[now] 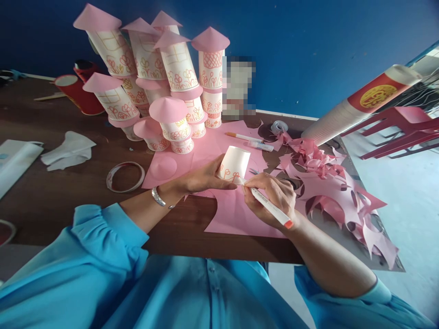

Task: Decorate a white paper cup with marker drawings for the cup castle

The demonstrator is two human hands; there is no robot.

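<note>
A white paper cup (236,161) is gripped by my left hand (209,176), its wide mouth turned down toward me or away; I cannot tell. Orange-red flowers are drawn along its near edge. My right hand (272,196) is closed around a white marker pen (270,208) with an orange end, and the pen's tip meets the cup near the drawn flowers. Pink paper (236,214) lies under both hands. Just beyond the cup are an orange-ended marker (242,136) and another capped pen (259,145).
Several decorated cup towers (180,68) with pink cone roofs stand at the back left. Pink paper scraps (343,187) and a long stack of cups (360,105) are at the right. A tape roll (125,177), crumpled tissue (68,151) and red cup (80,93) lie left.
</note>
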